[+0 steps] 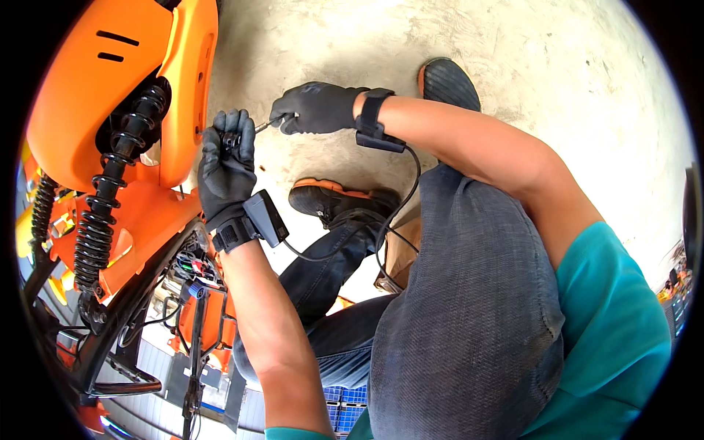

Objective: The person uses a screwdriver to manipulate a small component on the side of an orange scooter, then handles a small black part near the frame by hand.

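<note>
My left hand (229, 172), in a dark grey work glove, is turned palm up with its fingers curled around a small black part (231, 141). Most of that part is hidden by the fingers. To its right, my right hand (315, 108), gloved the same way, is closed on a thin metal rod-like tool (262, 127). The tool slants down-left toward the black part; I cannot tell whether its end touches it. Just left of my left hand stands an orange vehicle body panel (192, 95).
Beside the panel are a black coil-spring shock absorber (110, 183) and a black tubular frame (121, 323). Exposed wires (194, 268) lie close to my left forearm. A black cable (378, 242) hangs between my wrist devices. My shoes rest on the pale concrete floor (528, 59).
</note>
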A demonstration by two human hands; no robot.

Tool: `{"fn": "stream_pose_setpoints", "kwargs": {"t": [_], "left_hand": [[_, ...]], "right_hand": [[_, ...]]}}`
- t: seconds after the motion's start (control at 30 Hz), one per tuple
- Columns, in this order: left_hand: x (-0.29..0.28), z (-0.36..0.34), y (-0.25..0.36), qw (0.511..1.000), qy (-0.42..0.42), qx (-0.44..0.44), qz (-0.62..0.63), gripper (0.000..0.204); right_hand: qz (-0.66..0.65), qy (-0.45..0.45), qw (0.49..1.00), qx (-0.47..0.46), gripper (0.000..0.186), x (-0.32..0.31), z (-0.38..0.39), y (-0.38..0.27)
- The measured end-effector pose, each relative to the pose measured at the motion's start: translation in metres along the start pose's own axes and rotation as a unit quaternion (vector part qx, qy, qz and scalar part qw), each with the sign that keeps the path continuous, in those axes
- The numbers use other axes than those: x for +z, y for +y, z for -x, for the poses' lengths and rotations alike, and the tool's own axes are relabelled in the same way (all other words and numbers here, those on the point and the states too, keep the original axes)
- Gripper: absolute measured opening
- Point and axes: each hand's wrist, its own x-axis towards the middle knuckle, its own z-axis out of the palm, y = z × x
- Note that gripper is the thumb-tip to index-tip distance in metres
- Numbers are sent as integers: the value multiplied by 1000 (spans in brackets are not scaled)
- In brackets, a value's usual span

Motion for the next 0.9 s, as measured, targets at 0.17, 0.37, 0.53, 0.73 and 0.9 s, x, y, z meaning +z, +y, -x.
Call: {"fn": "stream_pose_setpoints", "kwargs": {"t": [0.17, 0.37, 0.53, 0.73, 0.9], "left_hand": [[20, 3, -2, 996, 60, -47, -50, 32], [-14, 3, 4, 996, 42, -62, -41, 29], [-9, 3, 4, 995, 62, -63, -47, 27], [-6, 4, 4, 994, 81, -56, -56, 27], [3, 4, 2, 991, 109, -48, -68, 25]], "right_hand": [[188, 67, 977, -79, 8, 12, 1, 8], [112, 52, 992, -34, 7, 25, 4, 14], [111, 47, 992, -36, 7, 27, 2, 9], [95, 35, 994, -28, 6, 24, 0, 1], [128, 61, 988, -60, 6, 30, 0, 7]]}}
